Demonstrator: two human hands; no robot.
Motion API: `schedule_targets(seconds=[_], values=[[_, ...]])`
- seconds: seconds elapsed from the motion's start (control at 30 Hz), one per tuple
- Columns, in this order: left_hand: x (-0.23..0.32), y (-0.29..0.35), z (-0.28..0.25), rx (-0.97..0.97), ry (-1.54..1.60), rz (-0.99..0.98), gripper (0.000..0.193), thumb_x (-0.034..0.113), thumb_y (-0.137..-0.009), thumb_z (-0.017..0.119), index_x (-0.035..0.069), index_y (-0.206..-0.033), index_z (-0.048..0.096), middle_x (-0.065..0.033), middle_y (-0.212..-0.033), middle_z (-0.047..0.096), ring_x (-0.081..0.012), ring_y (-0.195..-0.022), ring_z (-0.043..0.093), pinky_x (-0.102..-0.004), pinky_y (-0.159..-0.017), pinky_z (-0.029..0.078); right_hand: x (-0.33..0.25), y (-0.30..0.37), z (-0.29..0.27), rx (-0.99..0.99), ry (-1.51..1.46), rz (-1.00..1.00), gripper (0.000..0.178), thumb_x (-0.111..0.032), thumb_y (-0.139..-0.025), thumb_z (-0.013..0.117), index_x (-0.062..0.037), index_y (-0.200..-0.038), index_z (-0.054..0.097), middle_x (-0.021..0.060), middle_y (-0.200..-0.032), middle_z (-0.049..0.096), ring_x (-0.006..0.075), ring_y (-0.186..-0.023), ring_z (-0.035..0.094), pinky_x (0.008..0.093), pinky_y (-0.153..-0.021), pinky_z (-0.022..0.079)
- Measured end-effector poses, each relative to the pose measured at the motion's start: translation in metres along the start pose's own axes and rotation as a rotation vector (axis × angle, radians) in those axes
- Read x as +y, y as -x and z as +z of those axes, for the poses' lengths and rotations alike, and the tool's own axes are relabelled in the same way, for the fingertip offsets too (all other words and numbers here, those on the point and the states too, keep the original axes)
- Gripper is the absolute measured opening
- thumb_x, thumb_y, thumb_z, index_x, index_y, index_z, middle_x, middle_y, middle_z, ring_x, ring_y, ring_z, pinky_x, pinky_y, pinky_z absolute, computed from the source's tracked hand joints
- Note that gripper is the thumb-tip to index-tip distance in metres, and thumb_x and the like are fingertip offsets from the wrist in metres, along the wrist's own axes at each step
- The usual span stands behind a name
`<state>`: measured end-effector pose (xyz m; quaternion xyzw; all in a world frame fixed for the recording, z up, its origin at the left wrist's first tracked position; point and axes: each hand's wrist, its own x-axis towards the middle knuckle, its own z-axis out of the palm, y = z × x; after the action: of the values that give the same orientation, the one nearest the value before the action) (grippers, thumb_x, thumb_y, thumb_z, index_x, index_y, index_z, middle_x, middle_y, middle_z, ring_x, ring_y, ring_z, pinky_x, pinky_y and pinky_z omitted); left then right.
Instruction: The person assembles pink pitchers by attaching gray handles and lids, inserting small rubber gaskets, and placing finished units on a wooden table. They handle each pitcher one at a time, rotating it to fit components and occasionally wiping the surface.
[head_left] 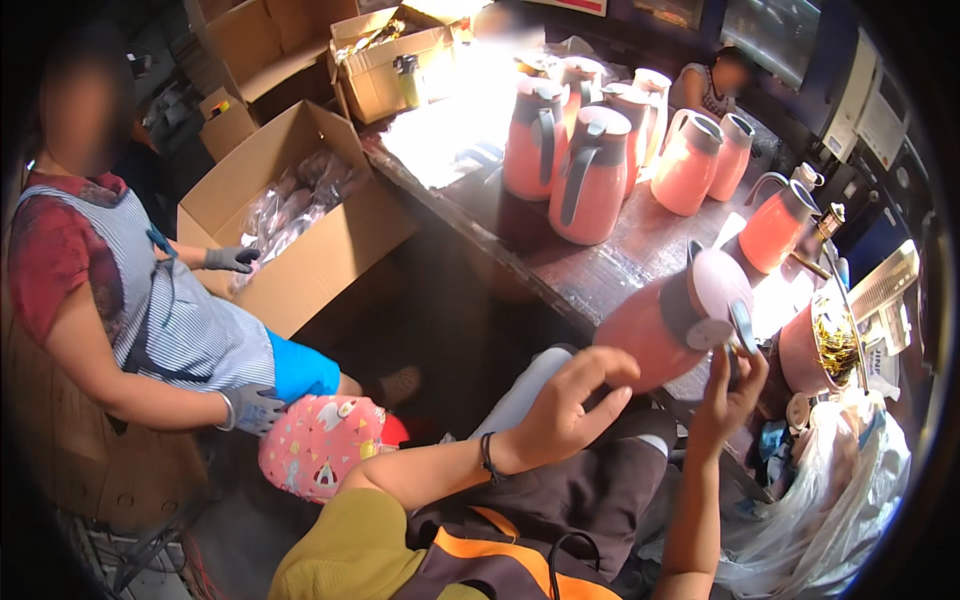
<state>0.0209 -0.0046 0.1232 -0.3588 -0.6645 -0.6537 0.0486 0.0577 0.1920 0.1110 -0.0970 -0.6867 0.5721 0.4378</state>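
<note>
A pink thermal jug [640,330] with a grey collar and a pale pink lid [722,283] leans in front of me at the table's near edge. My right hand [733,390] has its fingers closed at the jug's dark handle, beside a small round disc. Close to the jug's lower body is my left hand [575,405], thumb and forefinger apart with a gap between them. Whether its fingertips touch the jug, I cannot tell. Further back on the table stand several similar pink jugs [590,190], some with lids on. Others, such as the jug [775,230] at the right, have open tops.
A co-worker [180,290] in a striped apron and gloves sits at the left by an open carton [330,245] of plastic-wrapped things. Another person [712,82] is behind the table [520,235]. Plastic bags [830,500] and a pink bin [808,350] of gold strips are at the right.
</note>
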Motion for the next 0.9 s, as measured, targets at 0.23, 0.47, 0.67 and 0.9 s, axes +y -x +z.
schedule_targets(seconds=[0.23, 0.47, 0.67, 0.9], values=[[-0.105, -0.016, 0.04, -0.507, -0.53, 0.095, 0.02, 0.014, -0.084, 0.057, 0.005, -0.102, 0.06, -0.0163, -0.097, 0.064, -0.0331, -0.096, 0.06, -0.0453, -0.082, 0.047, 0.029, -0.034, 0.087, -0.202, 0.31, -0.192, 0.043, -0.015, -0.094, 0.057, -0.0053, -0.134, 0.044, 0.0153, -0.118, 0.058, 0.0261, -0.103, 0.059, 0.0334, -0.086, 0.044], [-0.191, -0.095, 0.059, -0.317, -0.538, -0.005, 0.043, 0.011, -0.083, 0.056, 0.01, -0.126, 0.054, -0.0116, -0.12, 0.06, -0.0298, -0.114, 0.056, -0.0393, -0.094, 0.046, 0.052, -0.03, 0.018, -0.257, 0.661, -0.216, 0.054, -0.023, -0.087, 0.065, -0.0073, -0.136, 0.047, 0.0181, -0.13, 0.052, 0.0352, -0.117, 0.051, 0.0415, -0.095, 0.04], [-0.23, -0.133, 0.064, -0.393, -0.69, 0.073, 0.041, 0.014, -0.082, 0.058, 0.013, -0.123, 0.057, -0.0051, -0.129, 0.057, -0.0244, -0.113, 0.057, -0.041, -0.096, 0.044, 0.094, -0.103, -0.014, -0.218, 0.625, -0.087, 0.054, -0.021, -0.087, 0.064, -0.0071, -0.135, 0.044, 0.0166, -0.13, 0.05, 0.0331, -0.109, 0.056, 0.042, -0.09, 0.045], [-0.26, -0.137, 0.066, -0.3, -0.982, 0.02, 0.051, 0.03, -0.086, 0.058, 0.011, -0.133, 0.051, -0.0166, -0.139, 0.046, -0.0334, -0.126, 0.043, -0.0454, -0.106, 0.031, 0.185, -0.288, -0.054, -0.135, 1.212, -0.504, 0.056, -0.016, -0.082, 0.064, -0.0099, -0.134, 0.044, 0.0143, -0.142, 0.042, 0.0369, -0.105, 0.06, 0.0445, -0.081, 0.052]])
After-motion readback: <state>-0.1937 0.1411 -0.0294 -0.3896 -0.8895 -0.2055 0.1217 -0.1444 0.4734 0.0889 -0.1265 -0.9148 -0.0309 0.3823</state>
